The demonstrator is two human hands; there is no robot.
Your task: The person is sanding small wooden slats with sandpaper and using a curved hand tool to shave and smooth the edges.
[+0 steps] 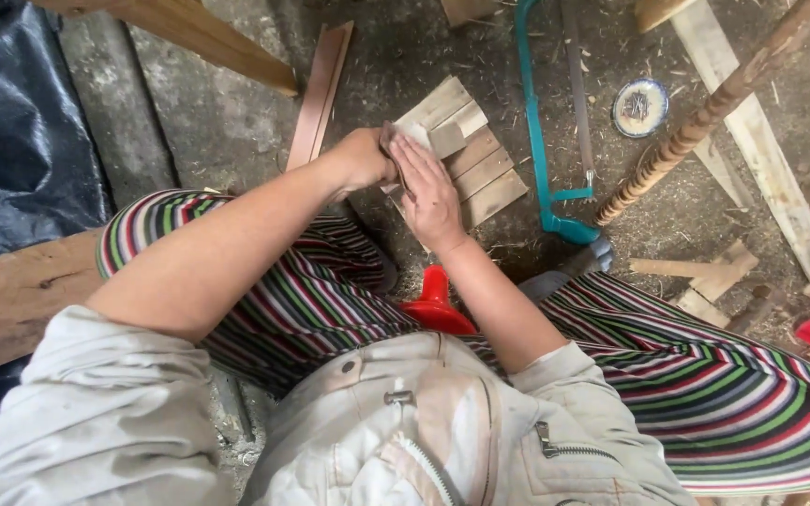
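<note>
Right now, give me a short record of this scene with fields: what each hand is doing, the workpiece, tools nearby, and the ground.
left hand: left hand grips a thin brown piece at the panel's edge
right hand: right hand lies flat on the slat panel
workpiece: small panel of pale wooden slats lying on the ground
tools nearby: teal-framed saw to the right of the panel
other things: round tin lid, spiral-marked stick
ground: sawdust and wood offcuts

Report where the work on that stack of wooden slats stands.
Done: several cut slats lie side by side on the ground, the teal hacksaw set aside. In hand: the left hand holds a thin piece against the stack while the right hand presses there. Left: loose offcuts lie unused nearby.
</note>
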